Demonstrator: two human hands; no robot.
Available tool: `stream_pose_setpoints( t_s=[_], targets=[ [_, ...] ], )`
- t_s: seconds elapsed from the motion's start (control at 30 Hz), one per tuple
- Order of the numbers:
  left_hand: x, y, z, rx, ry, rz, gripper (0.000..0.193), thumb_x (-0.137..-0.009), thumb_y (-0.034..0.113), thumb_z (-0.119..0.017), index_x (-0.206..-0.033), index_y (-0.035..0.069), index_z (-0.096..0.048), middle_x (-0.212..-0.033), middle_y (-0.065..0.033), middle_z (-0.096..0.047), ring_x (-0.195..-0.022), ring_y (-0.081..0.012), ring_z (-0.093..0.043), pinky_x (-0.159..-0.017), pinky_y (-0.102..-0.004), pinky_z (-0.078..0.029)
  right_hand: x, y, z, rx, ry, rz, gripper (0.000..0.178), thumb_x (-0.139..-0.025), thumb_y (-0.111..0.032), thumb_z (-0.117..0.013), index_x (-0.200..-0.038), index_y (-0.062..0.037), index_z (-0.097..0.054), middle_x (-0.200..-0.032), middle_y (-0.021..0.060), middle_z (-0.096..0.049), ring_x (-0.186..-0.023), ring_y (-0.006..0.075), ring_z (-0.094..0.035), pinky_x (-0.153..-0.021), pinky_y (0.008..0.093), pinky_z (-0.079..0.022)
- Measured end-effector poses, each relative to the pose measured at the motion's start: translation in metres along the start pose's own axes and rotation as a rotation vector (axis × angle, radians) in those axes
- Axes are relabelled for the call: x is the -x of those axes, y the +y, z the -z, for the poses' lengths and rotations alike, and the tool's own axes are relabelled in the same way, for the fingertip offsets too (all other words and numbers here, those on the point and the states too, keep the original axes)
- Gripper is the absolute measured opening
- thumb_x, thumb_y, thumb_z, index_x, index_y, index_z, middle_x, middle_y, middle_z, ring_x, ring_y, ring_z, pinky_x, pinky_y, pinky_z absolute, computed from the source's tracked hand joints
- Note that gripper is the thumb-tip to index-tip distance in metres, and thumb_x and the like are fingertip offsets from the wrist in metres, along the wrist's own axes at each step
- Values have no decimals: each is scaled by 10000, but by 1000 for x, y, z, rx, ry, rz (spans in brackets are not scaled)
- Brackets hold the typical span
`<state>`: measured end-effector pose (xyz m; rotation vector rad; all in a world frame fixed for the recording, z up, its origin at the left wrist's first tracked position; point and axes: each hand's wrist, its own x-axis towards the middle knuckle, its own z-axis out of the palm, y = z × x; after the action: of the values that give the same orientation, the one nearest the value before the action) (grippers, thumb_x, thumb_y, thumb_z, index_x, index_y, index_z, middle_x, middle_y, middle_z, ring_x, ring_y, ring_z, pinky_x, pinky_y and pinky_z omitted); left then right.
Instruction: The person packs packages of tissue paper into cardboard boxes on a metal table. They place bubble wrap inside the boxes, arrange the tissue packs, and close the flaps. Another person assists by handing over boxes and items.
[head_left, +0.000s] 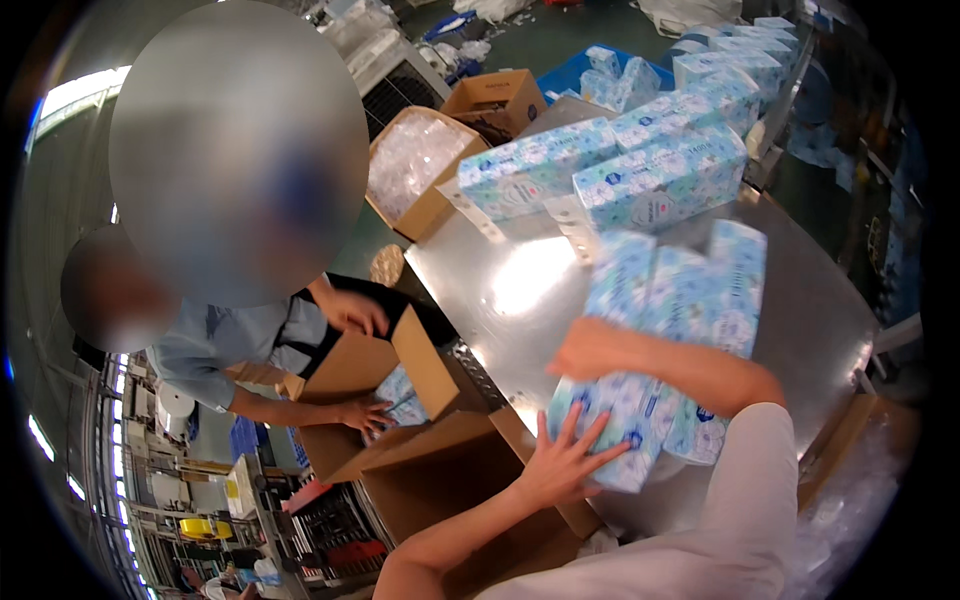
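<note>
A group of light-blue floral tissue packs (620, 275) lies side by side on the metal table in front of me, slightly blurred. My left hand (568, 462) is open, its fingers spread flat over the near end of the closest pack (625, 415). Reaching across the packs from the right, my right hand (592, 348) is curled at their left side; its fingertips are partly hidden. Just left of my left hand stands a brown carton (440, 490) with its top folded back.
Rows of wrapped tissue packs (660, 180) stand along the far side of the metal table (480, 290). At left, a co-worker's hand (365, 418) reaches into another carton (345, 375) holding blue packs. Farther back is a carton of clear plastic (415, 160). Clear plastic bags (850, 510) lie at right.
</note>
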<state>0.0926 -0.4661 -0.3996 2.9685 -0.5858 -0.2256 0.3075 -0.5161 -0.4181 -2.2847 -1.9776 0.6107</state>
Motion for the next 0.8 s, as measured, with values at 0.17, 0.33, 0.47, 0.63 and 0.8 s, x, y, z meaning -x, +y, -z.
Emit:
stream_pose_setpoints(
  t_s=[0.17,0.33,0.47,0.63,0.8],
  targets=[
    [-2,16,-16,149,92,83,801,-673,597,-691,-1375,338,-406,-1491,-127,-247,-1355,-451,-178,-915,-754,-197,95,29,7,-439,1129,-50,199,-771,-80,-613,-966,-64,-649,-1006,113,-630,-1020,269,-574,-913,407,-426],
    [-42,-73,-37,962,560,230,700,-861,466,-590,-1405,105,-337,-1458,-163,-316,-1355,-311,-282,-1034,-469,-315,192,89,-122,-1906,1225,-564,612,-966,-461,-401,-1370,-2,-392,-1378,138,-431,-1261,225,-414,-1030,356,-349],
    [-74,-94,-59,2372,152,551,796,-868,395,-624,-1447,62,-190,-1448,-151,-301,-1327,-260,-306,-1069,-401,-298,175,57,-149,-2224,1141,-555,561,-951,-399,-478,-1334,9,-441,-1285,141,-526,-1147,238,-518,-955,340,-415],
    [-33,-60,-63,1899,377,516,1024,-787,414,-710,-1455,7,-49,-1460,-177,-225,-1338,-297,-262,-1104,-392,-220,174,15,-133,-2094,1100,-429,539,-950,-373,-487,-1328,10,-447,-1273,142,-535,-1137,236,-526,-950,338,-418],
    [113,-29,44,892,577,236,1193,-696,361,-797,-1457,-15,41,-1500,-208,-90,-1394,-316,-111,-1125,-412,-115,128,-65,-127,-1936,844,-276,519,-949,-347,-495,-1323,11,-452,-1262,144,-544,-1127,235,-533,-944,336,-421]
  ],
)
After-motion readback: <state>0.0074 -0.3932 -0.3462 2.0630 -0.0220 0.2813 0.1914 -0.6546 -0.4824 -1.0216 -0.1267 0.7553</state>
